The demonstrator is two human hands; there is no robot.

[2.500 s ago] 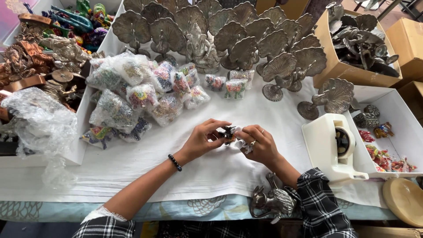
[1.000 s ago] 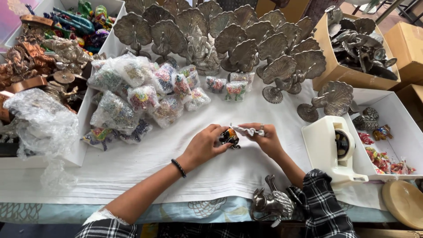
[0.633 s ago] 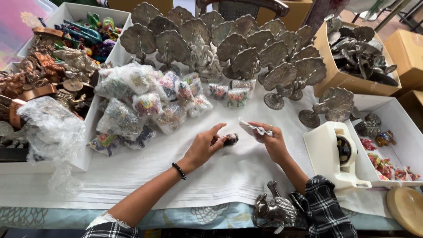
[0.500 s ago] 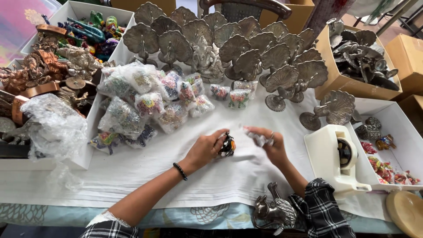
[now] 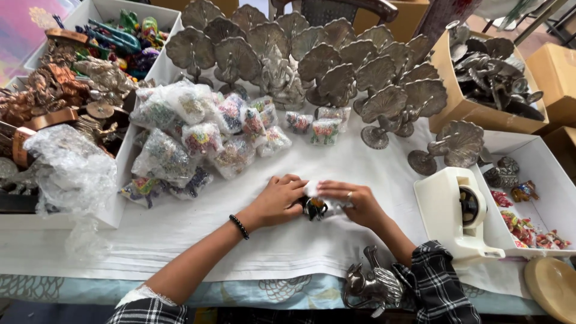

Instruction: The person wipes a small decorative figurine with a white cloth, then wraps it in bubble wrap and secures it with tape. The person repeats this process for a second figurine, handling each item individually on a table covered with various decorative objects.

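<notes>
- Closed together since half a second ago: both hands now meet at bench centre, where earlier stood apart with the wrap pulled out between them; small figurine now nearly covered, so wrapping judged close to done.
- Far left: crumpled clear plastic sheet (image 5: 66, 171) over the rim of a white box (image 5: 90, 219) of copper-toned pieces.
- Left of centre: heap of small clear bags (image 5: 198, 141), multicoloured contents.
- Left hand (image 5: 279, 201): fingers curled onto the small dark figurine (image 5: 315, 207), grip pressing it to the white bench (image 5: 240, 240).
- Right hand (image 5: 351, 201): grip pinching white wrap (image 5: 312, 189) over same figurine.
- Behind: silver peacock stands (image 5: 336, 66), unwrapped.
- Right: white tape dispenser (image 5: 459, 213); brown carton (image 5: 447, 90), white tray (image 5: 543, 174).
</notes>
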